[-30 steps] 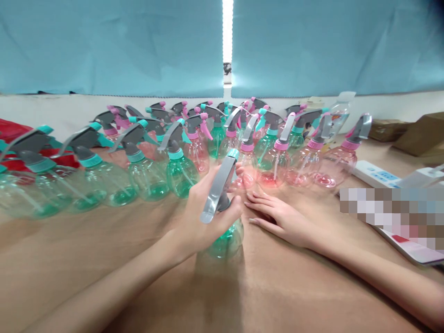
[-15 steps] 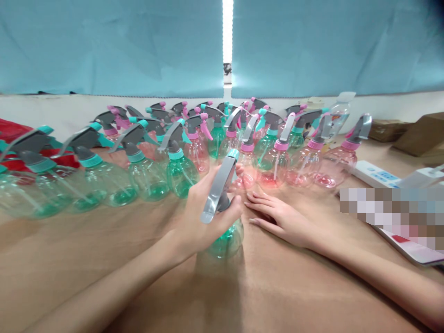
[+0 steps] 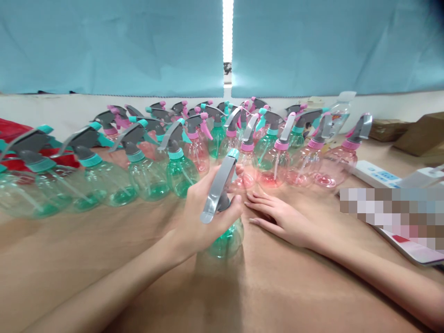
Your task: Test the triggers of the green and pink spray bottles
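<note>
My left hand (image 3: 204,210) is wrapped round the neck of a green spray bottle (image 3: 227,240) with a grey trigger head and a teal nozzle. The bottle stands upright on the brown tabletop (image 3: 277,296), and its neck is partly hidden by my fingers. To the right of it, my right hand (image 3: 277,215) lies palm down on the table with fingers stretched out, holding nothing. Its fingertips are close to the bottle but apart from it. Just beyond my hands stand pink spray bottles (image 3: 273,171) and another green spray bottle (image 3: 182,173).
Rows of green and pink spray bottles span the back, with a clear water bottle (image 3: 340,113) behind them. On the right are a white power strip (image 3: 373,172), a flat item partly blurred out (image 3: 402,240) and cardboard boxes (image 3: 421,138). Something red (image 3: 15,134) sits far left.
</note>
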